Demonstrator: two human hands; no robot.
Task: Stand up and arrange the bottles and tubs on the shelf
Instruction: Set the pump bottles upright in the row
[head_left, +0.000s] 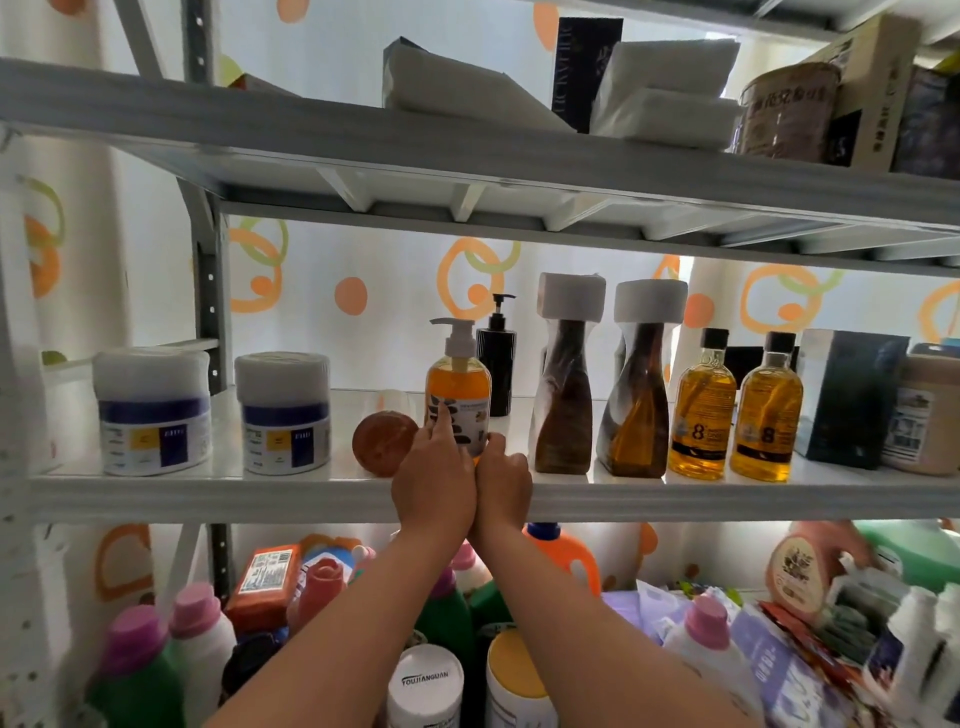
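An orange pump bottle (458, 382) stands upright on the middle shelf (208, 491). My left hand (434, 480) touches its label with a raised finger and wraps its lower left side. Pressed against it, my right hand (501, 486) holds the bottle's lower right side. A brown round tub (383, 442) lies on its side just left of my hands. Two white tubs (153, 410) (283, 413) stand further left. A black pump bottle (496, 358) stands behind. Two brown wrapped bottles (566, 384) (641, 395) and two amber bottles (704, 408) (769, 410) stand to the right.
A dark box (847, 397) and a beige tub (930, 415) stand at the shelf's right end. The upper shelf (363, 140) holds white packs and boxes. Below, several detergent bottles (197, 639) and packets crowd the lower level.
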